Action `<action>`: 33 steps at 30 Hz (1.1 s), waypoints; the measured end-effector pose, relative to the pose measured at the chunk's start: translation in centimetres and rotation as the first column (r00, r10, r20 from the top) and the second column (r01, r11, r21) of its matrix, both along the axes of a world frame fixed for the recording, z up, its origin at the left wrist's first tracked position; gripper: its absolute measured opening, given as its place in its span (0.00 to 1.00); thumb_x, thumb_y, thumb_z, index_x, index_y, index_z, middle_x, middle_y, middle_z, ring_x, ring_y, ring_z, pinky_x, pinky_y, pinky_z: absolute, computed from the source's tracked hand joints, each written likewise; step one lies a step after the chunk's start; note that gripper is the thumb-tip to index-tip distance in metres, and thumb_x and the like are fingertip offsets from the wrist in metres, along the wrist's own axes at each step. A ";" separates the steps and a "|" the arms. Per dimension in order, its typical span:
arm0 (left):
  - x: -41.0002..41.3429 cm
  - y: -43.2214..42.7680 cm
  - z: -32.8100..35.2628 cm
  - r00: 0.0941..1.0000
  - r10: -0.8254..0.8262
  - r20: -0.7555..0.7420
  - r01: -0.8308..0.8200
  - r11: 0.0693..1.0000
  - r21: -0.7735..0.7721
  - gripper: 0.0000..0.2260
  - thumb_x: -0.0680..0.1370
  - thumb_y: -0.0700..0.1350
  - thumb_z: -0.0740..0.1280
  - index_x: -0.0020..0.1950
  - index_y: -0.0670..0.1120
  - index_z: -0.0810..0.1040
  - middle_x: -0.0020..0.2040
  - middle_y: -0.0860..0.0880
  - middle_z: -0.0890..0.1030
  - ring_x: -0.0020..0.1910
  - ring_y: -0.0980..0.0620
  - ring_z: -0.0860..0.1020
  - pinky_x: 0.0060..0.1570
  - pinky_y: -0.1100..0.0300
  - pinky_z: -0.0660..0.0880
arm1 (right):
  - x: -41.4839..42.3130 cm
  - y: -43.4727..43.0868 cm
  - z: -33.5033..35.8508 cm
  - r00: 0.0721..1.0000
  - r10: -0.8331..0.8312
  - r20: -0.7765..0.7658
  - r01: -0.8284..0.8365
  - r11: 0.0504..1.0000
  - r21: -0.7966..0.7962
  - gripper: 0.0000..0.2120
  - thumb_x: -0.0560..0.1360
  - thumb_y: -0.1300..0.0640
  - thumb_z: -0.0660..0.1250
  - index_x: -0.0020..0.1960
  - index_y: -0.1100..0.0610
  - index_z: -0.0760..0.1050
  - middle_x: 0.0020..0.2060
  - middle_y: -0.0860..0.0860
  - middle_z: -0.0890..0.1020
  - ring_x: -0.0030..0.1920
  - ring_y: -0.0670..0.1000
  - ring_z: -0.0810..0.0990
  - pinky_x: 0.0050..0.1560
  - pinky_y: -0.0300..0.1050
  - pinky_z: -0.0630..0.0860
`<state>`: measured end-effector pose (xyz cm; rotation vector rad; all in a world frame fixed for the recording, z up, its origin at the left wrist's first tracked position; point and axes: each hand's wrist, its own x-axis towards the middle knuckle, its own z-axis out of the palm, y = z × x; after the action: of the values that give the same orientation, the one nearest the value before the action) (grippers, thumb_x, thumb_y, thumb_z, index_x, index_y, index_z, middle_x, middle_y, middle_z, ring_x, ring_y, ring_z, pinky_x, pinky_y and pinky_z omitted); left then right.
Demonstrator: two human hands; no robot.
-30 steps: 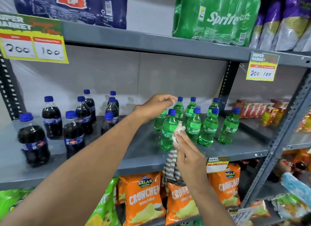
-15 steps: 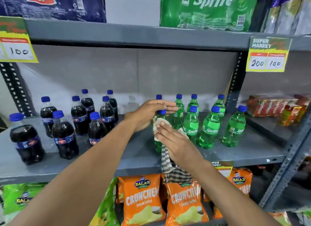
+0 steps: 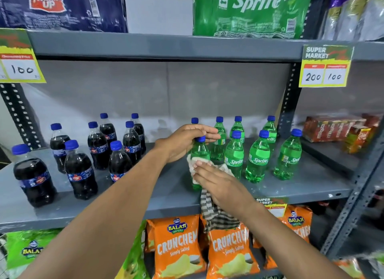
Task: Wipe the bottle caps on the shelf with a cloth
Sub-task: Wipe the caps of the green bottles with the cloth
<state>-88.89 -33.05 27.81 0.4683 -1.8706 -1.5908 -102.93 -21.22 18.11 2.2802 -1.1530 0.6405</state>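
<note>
Several green Sprite bottles with blue caps stand on the grey shelf [image 3: 291, 187]. My left hand [image 3: 187, 141] grips the neck of the front-left green bottle [image 3: 200, 152], just under its blue cap [image 3: 200, 139]. My right hand [image 3: 218, 183] presses a cloth [image 3: 192, 164] against that bottle's body; the cloth's striped end hangs down over the shelf's front edge. Other green bottles [image 3: 257, 160] stand to the right, untouched.
Several dark cola bottles [image 3: 80, 170] with blue caps stand on the shelf's left half. Orange chip bags [image 3: 176, 247] fill the shelf below. Soda packs sit on the shelf above. Price tags [image 3: 325, 68] hang from its edge. Juice cartons [image 3: 334, 129] lie at the right.
My right hand with the cloth has slid down from near the cap to the bottle's body, uncovering the cap. My left hand stays on the bottle's neck. The view has shifted slightly.
</note>
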 end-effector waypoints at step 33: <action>0.1 -1.3 0.0 0.996 -0.085 0.015 0.085 0.996 0.014 0.15 0.83 0.34 0.54 0.64 0.35 0.77 0.62 0.35 0.81 0.61 0.48 0.82 0.61 0.62 0.77 | -0.8 -1.2 2.7 0.995 -0.029 -0.094 0.030 1.000 0.000 0.33 0.67 0.73 0.72 0.70 0.59 0.73 0.71 0.55 0.74 0.74 0.53 0.68 0.73 0.55 0.64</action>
<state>-88.76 -34.33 27.79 0.4133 -1.9158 -1.6599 -103.68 -22.40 20.84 2.2649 -1.1406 0.5157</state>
